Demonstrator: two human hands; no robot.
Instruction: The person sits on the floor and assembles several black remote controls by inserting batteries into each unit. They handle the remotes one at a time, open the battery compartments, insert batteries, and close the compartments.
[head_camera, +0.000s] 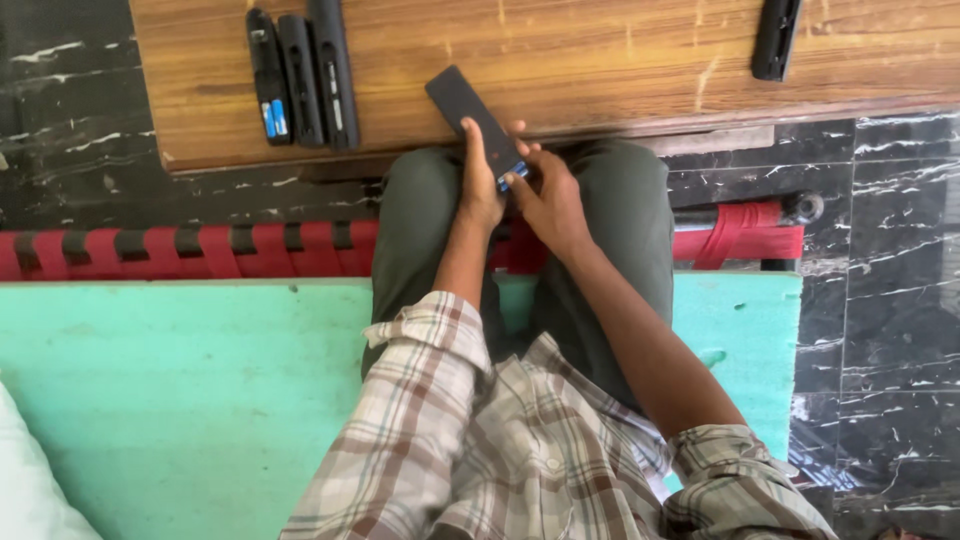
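Observation:
A black remote control (468, 112) is held over my knees, back side up, its far end over the wooden table (600, 60). My left hand (480, 180) grips it along its left side. My right hand (548, 195) touches its near end, where a small blue-and-white battery (514, 172) shows in the open compartment under my fingertips.
Three black remotes (300, 75) lie side by side on the table's left part, one with batteries showing. Another black remote (778, 38) lies at the top right. I sit on a green mat (180, 400) over a red-strapped cot (200, 250), above a black marble floor (890, 300).

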